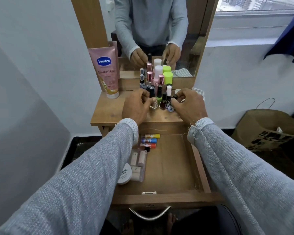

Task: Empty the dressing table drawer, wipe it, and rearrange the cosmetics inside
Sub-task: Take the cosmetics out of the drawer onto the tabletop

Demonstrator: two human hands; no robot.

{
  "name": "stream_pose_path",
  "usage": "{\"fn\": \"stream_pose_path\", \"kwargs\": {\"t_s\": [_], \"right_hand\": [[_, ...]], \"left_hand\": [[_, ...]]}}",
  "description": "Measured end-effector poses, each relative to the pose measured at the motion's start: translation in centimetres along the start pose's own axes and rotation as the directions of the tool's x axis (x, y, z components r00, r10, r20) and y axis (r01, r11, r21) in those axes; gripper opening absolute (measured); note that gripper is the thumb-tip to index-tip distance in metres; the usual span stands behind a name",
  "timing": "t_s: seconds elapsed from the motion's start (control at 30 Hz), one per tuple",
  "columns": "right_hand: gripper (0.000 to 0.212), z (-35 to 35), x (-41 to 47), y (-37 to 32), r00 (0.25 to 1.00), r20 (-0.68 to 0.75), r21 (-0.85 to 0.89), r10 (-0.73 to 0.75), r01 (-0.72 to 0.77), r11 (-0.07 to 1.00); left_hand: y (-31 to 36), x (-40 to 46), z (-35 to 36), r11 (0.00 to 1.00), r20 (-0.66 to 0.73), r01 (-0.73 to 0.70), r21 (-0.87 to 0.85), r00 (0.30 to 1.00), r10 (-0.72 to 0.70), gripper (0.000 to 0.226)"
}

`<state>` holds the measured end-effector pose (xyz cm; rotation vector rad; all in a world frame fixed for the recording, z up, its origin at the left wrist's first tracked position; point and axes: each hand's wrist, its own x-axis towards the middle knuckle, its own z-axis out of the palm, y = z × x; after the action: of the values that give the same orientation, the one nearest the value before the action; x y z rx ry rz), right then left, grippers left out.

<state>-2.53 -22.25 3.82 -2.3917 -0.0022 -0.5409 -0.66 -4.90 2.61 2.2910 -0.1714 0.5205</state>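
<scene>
Drawer handle (149, 215): curved metal bail, nearest, below the front panel.
Drawer (173, 168): pulled open, bare wooden floor over the middle and right; looks already emptied and wiped, though no wiping visible.
Round tub (124, 173): white plastic, flat lid, in the left front of the drawer.
Clear case (138, 165): see-through rectangular plastic, pale pieces inside, just beside the tub.
Lip balm sticks (150, 140): three small cylinders, yellow, blue and orange caps, lying side by side at the left rear of the drawer.
Progress: rearranging under way, roughly a third back by guess; most cosmetics left on the tabletop (107, 114).
Left hand (135, 106): fingers curled among the small bottles, pinching a pale glass nail polish bottle (153, 103).
Right hand (187, 106): curled round a dark-capped small bottle (171, 104).
Bottle cluster (157, 82): upright glass and plastic, pink metallic, white and lime-green caps.
Lotion tube (107, 72): glossy pink, soft-sided, standing on its cap against the mirror frame.
Cloth (198, 92): checked fabric behind the right hand.
Mirror (159, 31): reflecting sleeves and hands.
</scene>
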Motion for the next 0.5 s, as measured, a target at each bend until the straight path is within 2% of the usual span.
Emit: {"fn": "stream_pose_path", "kwargs": {"t_s": [0.33, 0.5], "right_hand": [[0.015, 1.3, 0.5, 0.7, 0.999, -0.006, -0.016, -0.040, 0.040, 0.999], [0.024, 1.6, 0.4, 1.3, 1.000, 0.026, -0.019, -0.015, 0.016, 1.000]], "left_hand": [[-1.1, 0.1, 2.2, 0.995, -0.015, 0.099, -0.006, 0.995, -0.100, 0.020], [-1.4, -0.2, 2.3, 0.992, -0.018, 0.124, -0.033, 0.992, -0.125, 0.025]]}}
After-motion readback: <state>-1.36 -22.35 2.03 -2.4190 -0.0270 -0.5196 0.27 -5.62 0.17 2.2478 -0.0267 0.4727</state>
